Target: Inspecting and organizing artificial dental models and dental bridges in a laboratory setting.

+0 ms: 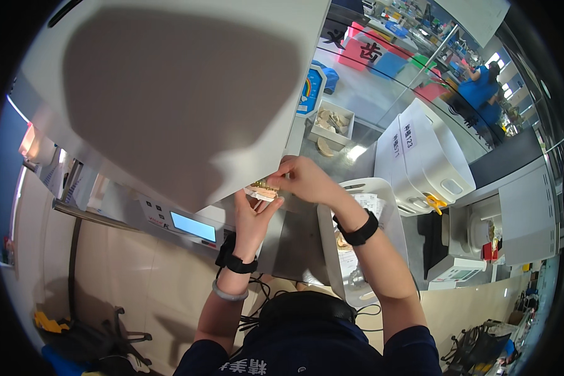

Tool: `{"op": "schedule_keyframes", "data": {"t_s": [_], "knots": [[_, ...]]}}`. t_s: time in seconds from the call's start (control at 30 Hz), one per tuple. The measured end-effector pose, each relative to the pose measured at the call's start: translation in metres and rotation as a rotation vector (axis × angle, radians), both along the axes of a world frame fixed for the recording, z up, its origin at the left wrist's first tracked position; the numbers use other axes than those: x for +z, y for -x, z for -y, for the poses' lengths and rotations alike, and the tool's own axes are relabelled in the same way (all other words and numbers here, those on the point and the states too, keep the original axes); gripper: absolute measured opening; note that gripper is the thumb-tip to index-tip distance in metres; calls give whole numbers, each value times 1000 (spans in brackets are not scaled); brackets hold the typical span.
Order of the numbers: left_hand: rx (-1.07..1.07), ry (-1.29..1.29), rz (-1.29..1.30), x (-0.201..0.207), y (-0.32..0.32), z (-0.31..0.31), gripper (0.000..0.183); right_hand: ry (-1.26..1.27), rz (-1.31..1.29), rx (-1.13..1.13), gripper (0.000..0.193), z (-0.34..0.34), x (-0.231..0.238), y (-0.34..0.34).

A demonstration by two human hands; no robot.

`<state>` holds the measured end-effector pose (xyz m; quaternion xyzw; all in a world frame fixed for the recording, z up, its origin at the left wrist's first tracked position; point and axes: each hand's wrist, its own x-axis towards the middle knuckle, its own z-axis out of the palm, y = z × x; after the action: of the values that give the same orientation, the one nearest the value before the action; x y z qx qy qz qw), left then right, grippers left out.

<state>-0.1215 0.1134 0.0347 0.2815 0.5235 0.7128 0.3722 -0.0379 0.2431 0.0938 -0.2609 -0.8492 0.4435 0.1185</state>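
Between my two hands is a small dental model (261,192) with a white base, a pinkish middle and a shiny gold-toned top. My left hand (252,219) grips it from below, fingers and thumb on either side. From the upper right, my right hand (302,178) bends its fingers against the model's top edge. Those fingertips are partly hidden, so whether they pinch a separate small piece cannot be seen. Right beside the hands rises the large white panel of a machine (169,88), casting a broad shadow. Below my right wrist lies a white plastic bin (333,266) with papers and bagged items.
A machine front with a lit screen (193,227) is at the left. A white box of plaster models (311,130) stands behind the hands, with one loose plaster piece (324,148) nearby. White tall containers (388,147) stand right. A person in blue (476,94) is beyond the glass.
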Motion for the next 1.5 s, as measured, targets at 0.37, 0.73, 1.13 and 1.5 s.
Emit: {"op": "schedule_keyframes", "data": {"t_s": [0.37, 0.73, 1.13, 1.5], "knots": [[-1, 39, 174, 11, 8, 4, 49, -584, 24, -361, 15, -20, -58, 27], [-52, 42, 245, 12, 14, 10, 52, -585, 63, -362, 18, -21, -48, 31], [112, 112, -370, 2, -7, -4, 79, -180, -25, -223, 34, 19, -3, 18], [76, 142, -446, 9, -8, -2, 70, -137, 152, -103, 31, 10, -3, 14]]}}
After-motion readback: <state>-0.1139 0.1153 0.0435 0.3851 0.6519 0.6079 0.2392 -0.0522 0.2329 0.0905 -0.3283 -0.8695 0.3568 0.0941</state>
